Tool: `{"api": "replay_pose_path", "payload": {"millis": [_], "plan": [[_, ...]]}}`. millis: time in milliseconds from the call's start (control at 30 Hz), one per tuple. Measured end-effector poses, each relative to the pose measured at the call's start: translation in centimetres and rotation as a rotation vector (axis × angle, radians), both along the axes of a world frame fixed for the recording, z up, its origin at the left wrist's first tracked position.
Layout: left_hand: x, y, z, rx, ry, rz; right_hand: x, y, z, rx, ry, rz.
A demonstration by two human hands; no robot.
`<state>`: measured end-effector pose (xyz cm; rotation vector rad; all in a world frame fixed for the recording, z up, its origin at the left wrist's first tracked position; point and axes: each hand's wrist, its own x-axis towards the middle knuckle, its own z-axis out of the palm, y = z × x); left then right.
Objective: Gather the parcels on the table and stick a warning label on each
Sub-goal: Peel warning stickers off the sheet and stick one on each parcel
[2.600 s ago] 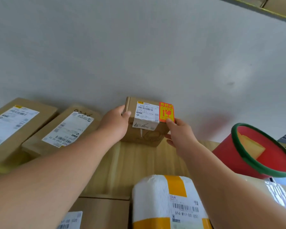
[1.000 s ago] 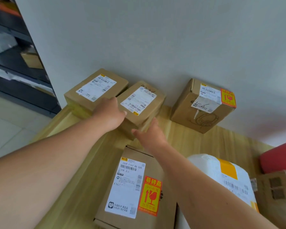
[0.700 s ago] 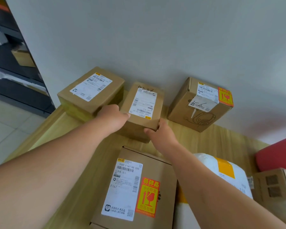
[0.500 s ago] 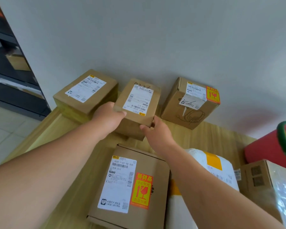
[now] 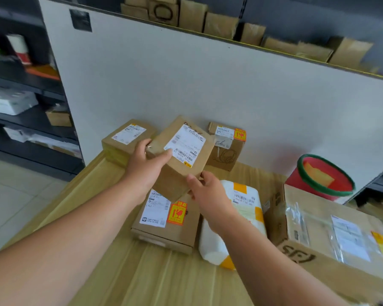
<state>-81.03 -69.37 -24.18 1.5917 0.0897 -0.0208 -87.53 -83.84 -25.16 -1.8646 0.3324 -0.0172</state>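
Note:
A small brown cardboard parcel (image 5: 177, 164) with a white shipping slip is lifted off the wooden table (image 5: 142, 279), tilted toward me. My left hand (image 5: 145, 166) grips its left side, thumb on the top face. My right hand (image 5: 206, 193) holds its lower right corner from beneath. Below it lies a flat brown parcel (image 5: 177, 226) bearing an orange warning label (image 5: 177, 214). At the wall stand a headphone-printed box (image 5: 227, 151) with an orange label and a plain brown box (image 5: 124, 140) showing only a white slip.
A white padded parcel with yellow tape (image 5: 237, 219) lies right of the flat one. A large taped carton (image 5: 332, 235) fills the right side. A red bucket with a green rim (image 5: 323, 175) stands behind it. A white partition (image 5: 208, 85) backs the table; shelves (image 5: 20, 102) stand left.
Both hands took hold of the middle parcel by the wall, lifted it and brought it toward me over the flat labelled parcel. My view has tilted up.

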Motion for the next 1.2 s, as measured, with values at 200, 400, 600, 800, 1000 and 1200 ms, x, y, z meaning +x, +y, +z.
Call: {"api": "replay_pose_path", "payload": {"millis": [200,400,600,800,1000,1200], "plan": [[-9.7,0.3,2.0,0.022,-0.076,0.072,-10.3,-0.1,2.1,0.056,0.043,0.094],[-16.0,1.7,2.7,0.067,-0.065,-0.021,-17.4,-2.2,2.4,-0.329,0.035,0.088],[-18.3,3.3,2.6,0.263,0.099,-0.377,-20.1,-4.4,1.0,-0.563,-0.058,-0.043],[-18.8,3.5,2.5,0.397,0.196,-0.697,-21.6,-4.3,-1.2,-0.167,0.228,0.049],[-17.9,5.4,0.8,0.385,0.283,-0.741,-22.7,-2.6,-4.0,0.107,0.377,0.097],[-16.6,6.5,-1.8,0.397,0.220,-0.575,-24.4,0.8,-8.3,0.278,0.367,-0.173]]}}
